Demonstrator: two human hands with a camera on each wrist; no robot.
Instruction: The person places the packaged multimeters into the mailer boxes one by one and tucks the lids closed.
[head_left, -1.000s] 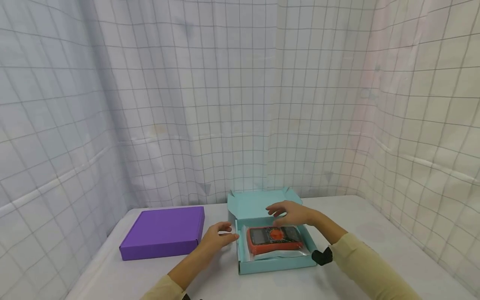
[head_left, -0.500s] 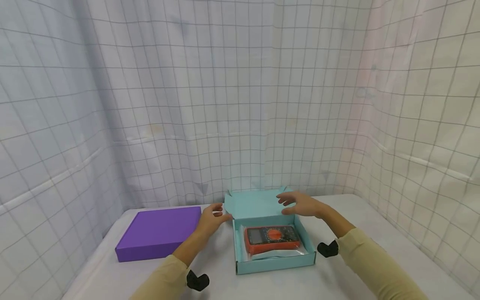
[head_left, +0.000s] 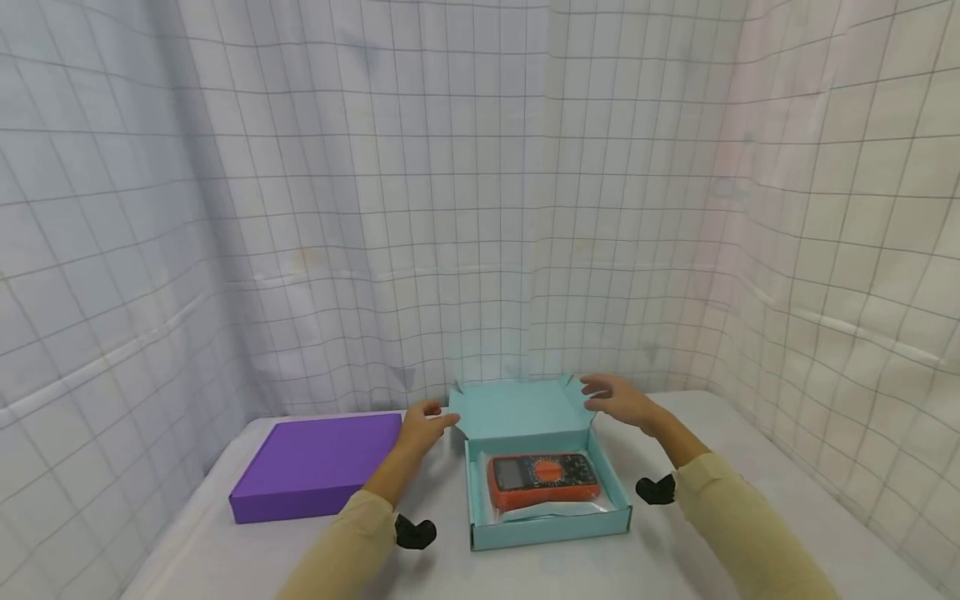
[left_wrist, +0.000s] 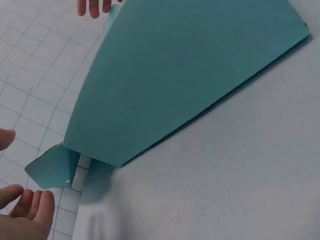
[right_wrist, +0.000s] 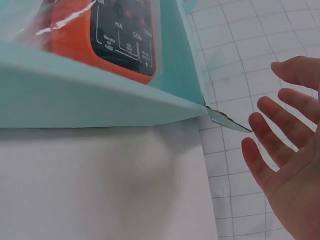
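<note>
A teal cardboard box (head_left: 551,529) stands open, its lid (head_left: 521,408) leaning back. Inside lies an orange-and-black multimeter (head_left: 546,473) in a clear plastic bag (head_left: 555,508). My left hand (head_left: 422,427), fingers loosely bent, is at the lid's left side. In the left wrist view its fingertips are close to a side flap (left_wrist: 50,169); I cannot tell whether they touch. On the lid's right side is my right hand (head_left: 624,402). In the right wrist view its spread fingers are beside the other flap (right_wrist: 227,121), with contact unclear. Neither hand grips anything.
A closed purple box (head_left: 322,467) lies left of the teal box, close to my left forearm. White cloth covers the table (head_left: 450,575). A white gridded curtain (head_left: 480,208) hangs behind and at both sides.
My left hand has moved up and back from the box's left wall to the lid's left side. From above the multimeter, my right hand has moved right and back to the lid's right side.
</note>
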